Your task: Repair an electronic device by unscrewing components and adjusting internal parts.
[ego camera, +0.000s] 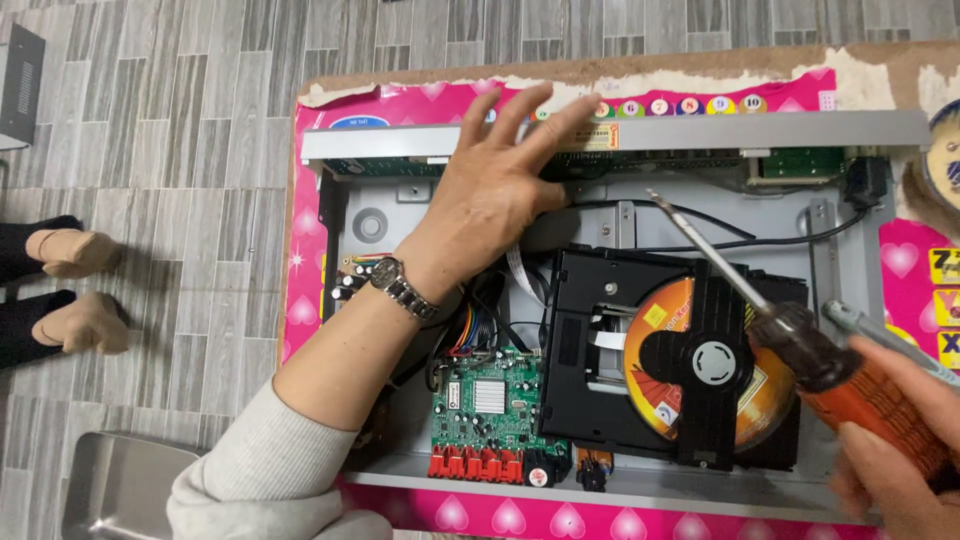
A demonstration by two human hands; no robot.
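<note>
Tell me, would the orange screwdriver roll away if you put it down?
Probably: the screwdriver has a roundish handle and a long thin shaft, so it may roll. Its ribbed grip likely keeps it from slipping in the right hand.

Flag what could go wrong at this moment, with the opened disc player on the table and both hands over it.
1. The screwdriver in the right hand has its tip hanging above the black cables; a slip might nick them.
2. The left hand spreads over the rear edge of the grey chassis, and its metal wristwatch hangs near the green circuit board; it could snag the coloured wires.
</note>
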